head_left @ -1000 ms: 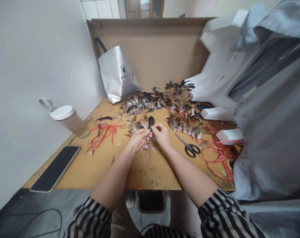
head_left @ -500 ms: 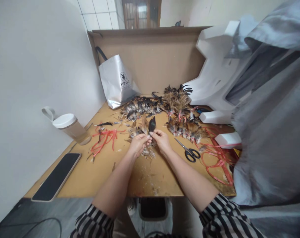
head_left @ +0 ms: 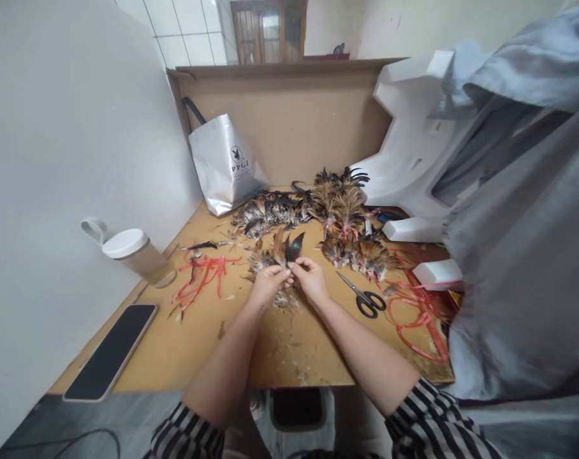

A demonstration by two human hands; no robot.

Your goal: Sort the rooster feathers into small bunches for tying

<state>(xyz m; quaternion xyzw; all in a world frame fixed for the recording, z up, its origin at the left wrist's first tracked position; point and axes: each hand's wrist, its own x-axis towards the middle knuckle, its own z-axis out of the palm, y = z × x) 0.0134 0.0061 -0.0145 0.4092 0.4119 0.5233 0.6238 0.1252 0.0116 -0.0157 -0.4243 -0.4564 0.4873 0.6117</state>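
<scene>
My left hand (head_left: 271, 282) pinches the base of a brown feather (head_left: 278, 247) that stands upright from the fingertips. Beside it my right hand (head_left: 310, 275) pinches a dark feather (head_left: 294, 247) with a green sheen. The fingertips of both hands meet at the feathers' lower ends, so the quills are hidden. Below and behind the hands lies a small pile of brown and whitish feathers (head_left: 261, 258). To the right of my right hand is a row of brown feather bundles (head_left: 359, 250). Black-handled scissors (head_left: 366, 298) lie nearby, blades pointing up and left.
Taller feather bundles (head_left: 337, 197) and a dark feather heap (head_left: 273, 211) lie at the back. Red ribbon strips (head_left: 204, 277) are left, more red ribbon (head_left: 421, 312) right. A phone (head_left: 111, 352), a lidded cup (head_left: 139, 254), a silver bag (head_left: 225, 166) and white foam (head_left: 404, 146) surround the work area.
The dark feather has turned and looks wider, its green sheen showing. Both hands stay together in nearly the same spot. The whole view has shifted slightly downward in the frame.
</scene>
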